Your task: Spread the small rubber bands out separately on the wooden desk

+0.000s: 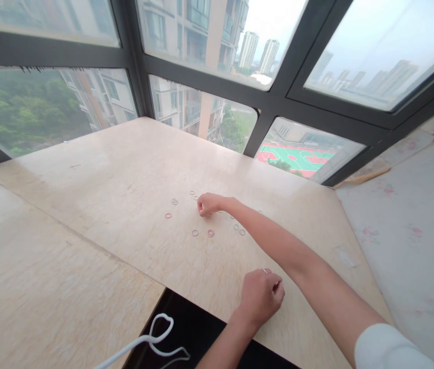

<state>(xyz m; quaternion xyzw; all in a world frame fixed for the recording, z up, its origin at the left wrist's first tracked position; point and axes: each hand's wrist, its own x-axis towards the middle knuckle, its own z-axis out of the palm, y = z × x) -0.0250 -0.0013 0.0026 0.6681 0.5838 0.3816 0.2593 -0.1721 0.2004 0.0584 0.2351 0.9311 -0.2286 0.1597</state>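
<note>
Small thin loops, some grey and some red, lie scattered on the beige marbled surface (124, 164). My right hand (208, 204) reaches out among them with its fingers curled together, close to a grey loop (192, 192); whatever it may hold is hidden. A red loop (168, 216) lies to its left, and another red loop (211, 233) is nearer me beside a grey one (195, 233). Near the surface's front edge rests my left hand (262, 297), curled into a fist with a ring on one finger. I cannot make out what is inside it.
A white cable (136, 343) crosses a dark gap (186, 328) at the front. Dark-framed windows (201, 82) border the far side, and a floral-papered wall (413, 241) stands at the right. A clear plastic scrap (346, 256) lies near that wall.
</note>
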